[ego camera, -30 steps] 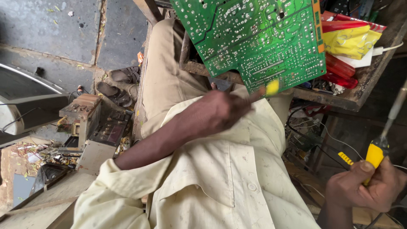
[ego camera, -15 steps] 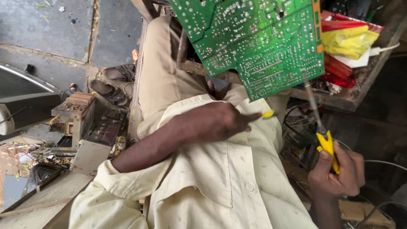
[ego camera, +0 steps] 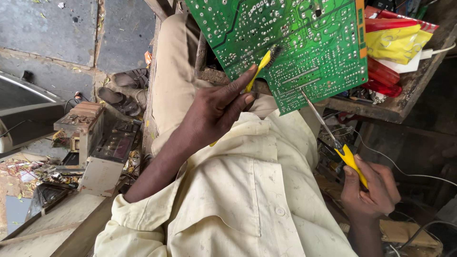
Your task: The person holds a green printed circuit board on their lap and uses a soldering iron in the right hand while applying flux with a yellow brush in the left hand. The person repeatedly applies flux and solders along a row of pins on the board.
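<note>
Your left hand [ego camera: 216, 107] gripped a yellow brush [ego camera: 262, 66] pointing up onto the green board [ego camera: 295, 43], while your right hand [ego camera: 371, 188] gripped a soldering iron [ego camera: 333, 138] slanting up to its lower edge.

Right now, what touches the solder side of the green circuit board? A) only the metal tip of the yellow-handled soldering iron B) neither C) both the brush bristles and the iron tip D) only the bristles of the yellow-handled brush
C: the bristles of the yellow-handled brush in the left hand lie on the green circuit board, and the tip of the yellow-handled soldering iron, held by the right hand, meets its lower part.
</note>
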A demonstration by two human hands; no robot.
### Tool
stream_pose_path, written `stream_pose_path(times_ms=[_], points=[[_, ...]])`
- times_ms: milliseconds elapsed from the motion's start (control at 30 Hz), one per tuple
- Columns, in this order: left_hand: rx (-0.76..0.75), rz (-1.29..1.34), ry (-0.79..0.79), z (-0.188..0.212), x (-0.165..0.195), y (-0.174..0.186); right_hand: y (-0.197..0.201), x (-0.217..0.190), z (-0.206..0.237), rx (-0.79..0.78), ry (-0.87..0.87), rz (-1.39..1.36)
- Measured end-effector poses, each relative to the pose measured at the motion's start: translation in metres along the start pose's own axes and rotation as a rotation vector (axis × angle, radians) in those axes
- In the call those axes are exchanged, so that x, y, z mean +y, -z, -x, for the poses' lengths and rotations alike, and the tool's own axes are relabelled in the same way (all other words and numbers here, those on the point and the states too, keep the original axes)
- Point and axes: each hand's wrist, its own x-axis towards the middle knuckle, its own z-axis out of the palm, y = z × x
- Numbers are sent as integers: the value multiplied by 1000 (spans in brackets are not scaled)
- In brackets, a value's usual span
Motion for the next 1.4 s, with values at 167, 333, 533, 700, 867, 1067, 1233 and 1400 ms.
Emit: stream_pose_path(times_ms=[167, 333, 533, 700, 867, 1067, 1233, 1400], points=[[-13, -37, -17, -1, -2, -1, -1, -1, -1, 2, 7, 6], [-26, -44, -2, -1, -2, -3, 1, -8, -3, -17, 6, 20], [-40, -40, -15, -1, -1, -6, 10, -20, -18, -56, 50, 71], [-43, -73, -67, -1, -2, -12, 20, -35, -22, -117, -71, 16], [-72, -145, -126, -2, -3, -22, 18, -32, -29, -115, -26, 37], [-66, -358, -244, -2, -4, -37, 11, -23, -25, -84, -8, 2], [-131, -574, -322, -2, -7, -43, 8, -18, -21, -72, -12, 2], [-195, -690, -316, -1, -9, -49, 2, -13, -15, -58, -28, -9]])
